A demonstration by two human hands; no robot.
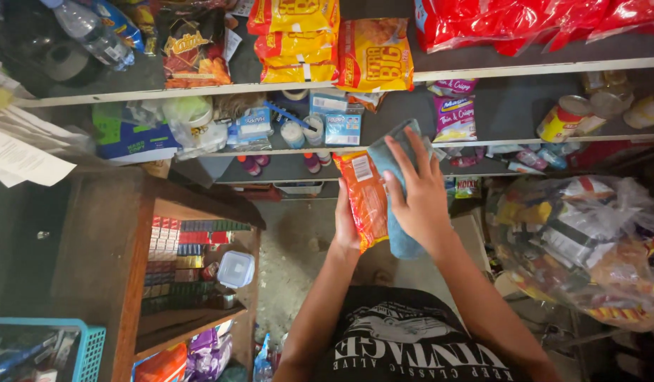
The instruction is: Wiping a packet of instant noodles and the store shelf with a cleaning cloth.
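Observation:
My left hand (345,225) grips an orange snack packet (365,198) from behind, holding it upright in front of the shelves. My right hand (417,191) presses a light blue cloth (396,164) flat against the packet's right side, fingers spread over the cloth. Both arms reach forward from my black printed shirt (404,343).
Shelves (482,71) ahead hold yellow and red snack bags, small packets, tins and bottles. A wooden counter (107,247) at left holds stacked small boxes and a clear plastic tub (235,269). A big clear bag of goods (588,240) hangs at right. A blue basket (86,346) sits bottom left.

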